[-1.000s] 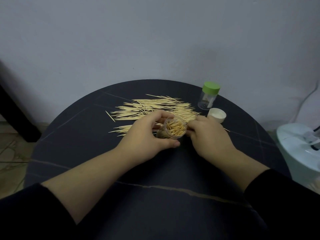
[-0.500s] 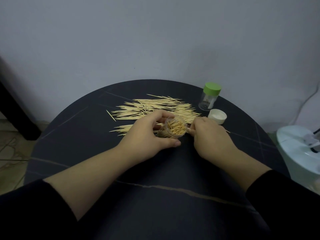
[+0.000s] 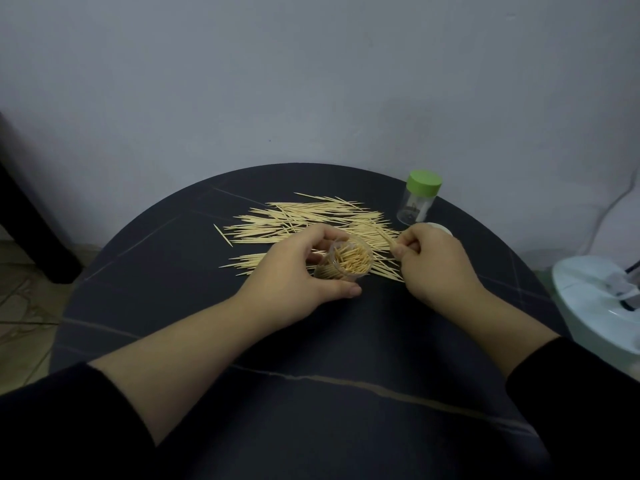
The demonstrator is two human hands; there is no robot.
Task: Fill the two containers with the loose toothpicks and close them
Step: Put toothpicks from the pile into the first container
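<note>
My left hand [image 3: 294,271] grips the open container [image 3: 346,263]; my right hand [image 3: 429,261] pinches a toothpick [image 3: 384,237].
Loose toothpicks [image 3: 304,220] spread behind; bare table [image 3: 242,341] in front.

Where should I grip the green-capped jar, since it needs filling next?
Grip the clear wall of the green-capped jar below its cap, coming from the near right side. It stands upright by the table's far edge, with the right hand nearest.

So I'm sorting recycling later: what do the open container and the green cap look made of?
The open container looks like clear glossy plastic: the toothpicks inside show through its wall. The green cap looks like opaque matte plastic, smooth and evenly coloured. Neither is certain.
</note>
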